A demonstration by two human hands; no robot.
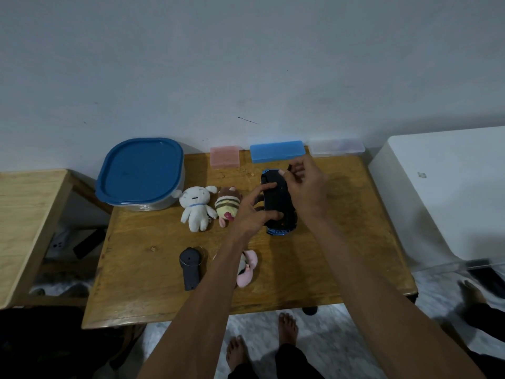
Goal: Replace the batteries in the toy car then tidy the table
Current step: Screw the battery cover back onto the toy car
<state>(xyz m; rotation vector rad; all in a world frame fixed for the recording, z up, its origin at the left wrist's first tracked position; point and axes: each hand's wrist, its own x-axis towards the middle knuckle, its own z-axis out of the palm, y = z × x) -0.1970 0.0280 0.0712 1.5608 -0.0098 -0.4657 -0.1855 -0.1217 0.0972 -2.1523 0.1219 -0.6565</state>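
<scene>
**A:** Starting nearest us, at six o'clock on the wooden table point(355, 269): a dark remote point(190, 268) lying flat, and just to its right a pink plush point(247, 268) half hidden under the left forearm. Neither touched, parked for tidying later, I'd say.

**B:** Now mid-table, the action. The toy car point(277, 199) sits flipped belly-up, black underside showing, blue body peeking at both ends. That's so the battery hatch faces the person.

**A:** Left hand point(252, 212) grips it from nine o'clock, thumb and fingers curled round the chassis. A steadying hold, I reckon.

**B:** Right hand point(306, 184) works over the far end, fingers bent and pinching a small dark piece point(289, 168). Possibly the battery cover, too blurred to be sure.

**A:** At nine o'clock from the car, a white plush point(197, 207) and a striped plush point(228, 205) lie side by side.

**B:** Back row against the wall: blue-lidded tub point(140, 170) at ten, then pink case point(224, 157), blue case point(277, 151), clear case point(337, 146). Spare batteries may be in one; can't see.
</scene>
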